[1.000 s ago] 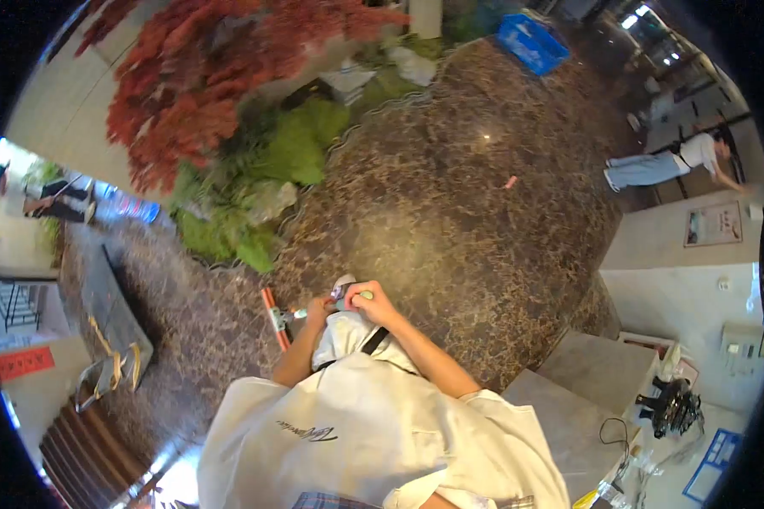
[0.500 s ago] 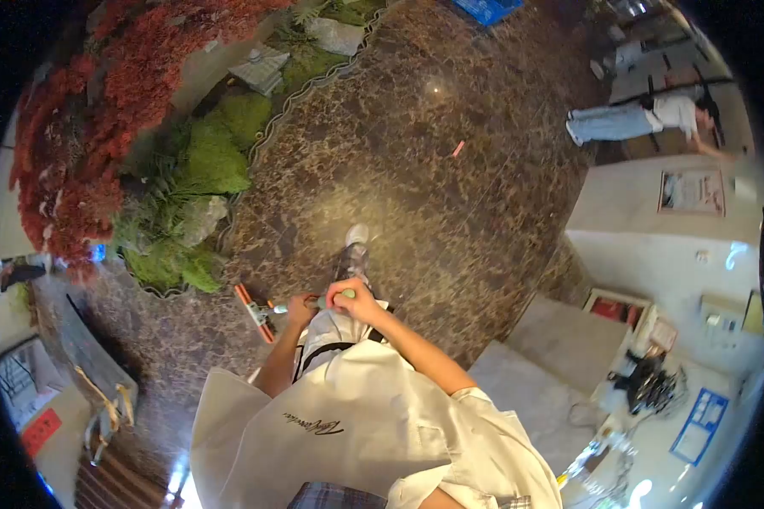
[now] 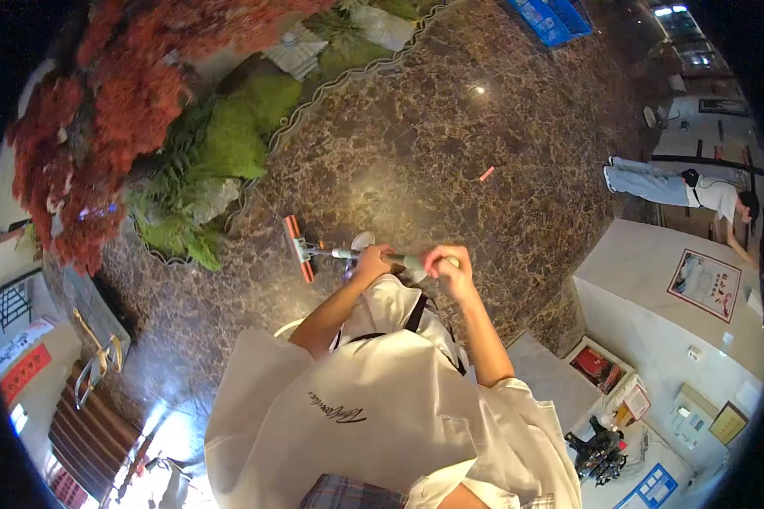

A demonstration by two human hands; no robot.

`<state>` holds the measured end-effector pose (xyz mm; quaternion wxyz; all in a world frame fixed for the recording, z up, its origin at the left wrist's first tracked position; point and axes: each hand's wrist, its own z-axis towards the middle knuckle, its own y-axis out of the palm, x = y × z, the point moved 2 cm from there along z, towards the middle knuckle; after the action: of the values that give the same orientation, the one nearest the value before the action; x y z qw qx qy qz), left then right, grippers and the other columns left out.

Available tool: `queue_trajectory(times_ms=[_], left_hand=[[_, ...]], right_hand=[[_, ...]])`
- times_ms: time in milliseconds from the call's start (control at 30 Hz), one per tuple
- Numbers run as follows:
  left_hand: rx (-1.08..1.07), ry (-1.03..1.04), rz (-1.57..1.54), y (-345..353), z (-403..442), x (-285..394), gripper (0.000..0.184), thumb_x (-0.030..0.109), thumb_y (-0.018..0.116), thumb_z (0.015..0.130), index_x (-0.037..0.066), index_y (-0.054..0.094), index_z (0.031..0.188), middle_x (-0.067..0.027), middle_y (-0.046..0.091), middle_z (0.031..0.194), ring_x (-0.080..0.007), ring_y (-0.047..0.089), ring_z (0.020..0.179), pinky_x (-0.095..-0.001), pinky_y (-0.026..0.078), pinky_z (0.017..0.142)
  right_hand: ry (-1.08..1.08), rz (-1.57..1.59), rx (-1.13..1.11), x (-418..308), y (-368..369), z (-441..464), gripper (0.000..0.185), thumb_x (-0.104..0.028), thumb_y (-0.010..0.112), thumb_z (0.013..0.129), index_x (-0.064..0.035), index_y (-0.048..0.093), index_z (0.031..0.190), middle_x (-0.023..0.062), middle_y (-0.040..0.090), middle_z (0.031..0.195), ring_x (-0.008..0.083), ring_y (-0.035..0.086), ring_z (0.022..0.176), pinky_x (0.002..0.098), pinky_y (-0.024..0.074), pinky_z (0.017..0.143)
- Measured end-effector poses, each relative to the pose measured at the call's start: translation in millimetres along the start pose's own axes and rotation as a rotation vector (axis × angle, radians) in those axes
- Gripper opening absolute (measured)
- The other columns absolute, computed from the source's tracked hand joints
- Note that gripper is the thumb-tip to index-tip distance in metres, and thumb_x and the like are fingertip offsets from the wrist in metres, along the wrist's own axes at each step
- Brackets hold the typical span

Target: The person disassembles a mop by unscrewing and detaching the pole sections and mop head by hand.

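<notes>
Spread farther apart than half a second ago, the left hand [image 3: 373,265] and right hand [image 3: 450,265] grasp a T-shaped, orange-edged floor tool [image 3: 341,254] by its grey-green pole at mid-frame. Its near end sits in the right hand; its head lies left of the left hand, over brown marbled floor [image 3: 399,161]. Beyond, a blue plastic crate [image 3: 553,22] stands at upper right.

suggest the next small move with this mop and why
Probably push the red mop head forward across the floor: the left hand and right hand both grip the handle, and open floor lies ahead of the head. Whether it touches the floor is hard to tell.
</notes>
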<state>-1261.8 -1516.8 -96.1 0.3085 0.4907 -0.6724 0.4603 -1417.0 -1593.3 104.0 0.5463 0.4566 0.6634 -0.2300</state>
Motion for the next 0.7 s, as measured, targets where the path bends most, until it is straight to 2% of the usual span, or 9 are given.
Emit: queue_trajectory(times_ms=[100, 300, 333, 367, 433, 500, 567, 600, 700], left_hand=[[-0.11, -0.012, -0.026, 16, 10, 5, 0.035, 0.014, 0.07, 0.059, 0.008, 0.065, 0.094, -0.012, 0.066, 0.074, -0.0241, 0.064, 0.069, -0.0347, 0.049, 0.064], [0.1, 0.023, 0.086, 30, 21, 7, 0.03, 0.013, 0.066, 0.063, 0.01, 0.067, 0.092, -0.012, 0.063, 0.069, -0.0223, 0.063, 0.066, -0.034, 0.048, 0.062], [0.202, 0.091, 0.1, 28, 24, 17, 0.028, 0.012, 0.063, 0.065, 0.01, 0.067, 0.092, -0.0127, 0.062, 0.068, -0.022, 0.062, 0.065, -0.0343, 0.047, 0.061], [0.207, 0.002, 0.118, 28, 27, 24, 0.025, 0.01, 0.057, 0.068, 0.01, 0.068, 0.091, -0.0132, 0.058, 0.064, -0.0198, 0.057, 0.06, -0.0322, 0.044, 0.058], [0.219, 0.036, 0.112, 38, 25, 37, 0.026, 0.009, 0.056, 0.07, 0.011, 0.068, 0.092, -0.0121, 0.056, 0.063, -0.0175, 0.054, 0.058, -0.031, 0.042, 0.056], [0.211, 0.048, 0.045, 50, 34, 66, 0.027, 0.009, 0.055, 0.075, 0.012, 0.069, 0.097, -0.005, 0.054, 0.061, -0.0104, 0.043, 0.055, -0.0283, 0.036, 0.051], [0.2, 0.166, 0.051, 68, 50, 115, 0.027, 0.009, 0.057, 0.075, 0.011, 0.068, 0.1, -0.002, 0.056, 0.064, -0.0089, 0.044, 0.055, -0.0266, 0.035, 0.05], [0.205, 0.262, 0.027, 82, 63, 134, 0.028, 0.01, 0.06, 0.076, 0.01, 0.068, 0.103, 0.001, 0.058, 0.067, -0.0074, 0.044, 0.056, -0.0249, 0.034, 0.05], [0.071, 0.049, -0.514, 130, 110, 169, 0.036, 0.005, 0.066, 0.071, 0.006, 0.066, 0.106, 0.008, 0.048, 0.067, -0.0028, 0.041, 0.055, -0.0192, 0.031, 0.048]], right_hand=[[0.039, 0.022, -0.028, 8, -32, -2, 0.018, -0.012, 0.051, 0.066, 0.0035, 0.059, 0.067, 0.0066, 0.056, 0.062, 0.012, 0.047, 0.054, 0.0255, 0.0368, 0.051], [0.057, 0.024, -0.212, 11, -57, 21, 0.013, -0.006, 0.05, 0.068, 0.0033, 0.058, 0.069, 0.0065, 0.057, 0.066, 0.0125, 0.049, 0.058, 0.0252, 0.0385, 0.056], [-0.035, -0.073, -0.276, 9, -60, 26, 0.011, -0.003, 0.05, 0.069, 0.002, 0.059, 0.071, 0.006, 0.059, 0.069, 0.0136, 0.053, 0.062, 0.0255, 0.0426, 0.06], [-0.112, -0.075, -0.322, 5, -62, 28, 0.01, -0.002, 0.051, 0.07, 0.0012, 0.06, 0.073, 0.0054, 0.06, 0.07, 0.0136, 0.055, 0.065, 0.0262, 0.0442, 0.063], [-0.181, -0.073, -0.364, -12, -76, 17, 0.008, -0.002, 0.053, 0.071, 0.0004, 0.06, 0.074, 0.0049, 0.061, 0.071, 0.0137, 0.057, 0.068, 0.0268, 0.0458, 0.065], [-0.241, -0.175, -0.444, -32, -95, 12, 0.005, 0.0, 0.055, 0.073, -0.0006, 0.061, 0.075, 0.0045, 0.062, 0.072, 0.0123, 0.058, 0.071, 0.0283, 0.0469, 0.067], [-0.275, -0.159, -0.446, -53, -130, 6, 0.007, -0.005, 0.058, 0.079, -0.0016, 0.061, 0.084, 0.0043, 0.062, 0.078, 0.0116, 0.058, 0.077, 0.0283, 0.0465, 0.072], [-0.222, -0.127, -0.443, -59, -150, 1, 0.011, -0.006, 0.059, 0.08, -0.0021, 0.061, 0.091, 0.0047, 0.062, 0.082, 0.0117, 0.058, 0.08, 0.0283, 0.0464, 0.074], [-0.361, -0.095, -0.272, -103, -213, -14, 0.032, -0.01, 0.063, 0.081, -0.0032, 0.055, 0.111, 0.007, 0.061, 0.096, 0.0144, 0.058, 0.089, 0.0294, 0.045, 0.081]])
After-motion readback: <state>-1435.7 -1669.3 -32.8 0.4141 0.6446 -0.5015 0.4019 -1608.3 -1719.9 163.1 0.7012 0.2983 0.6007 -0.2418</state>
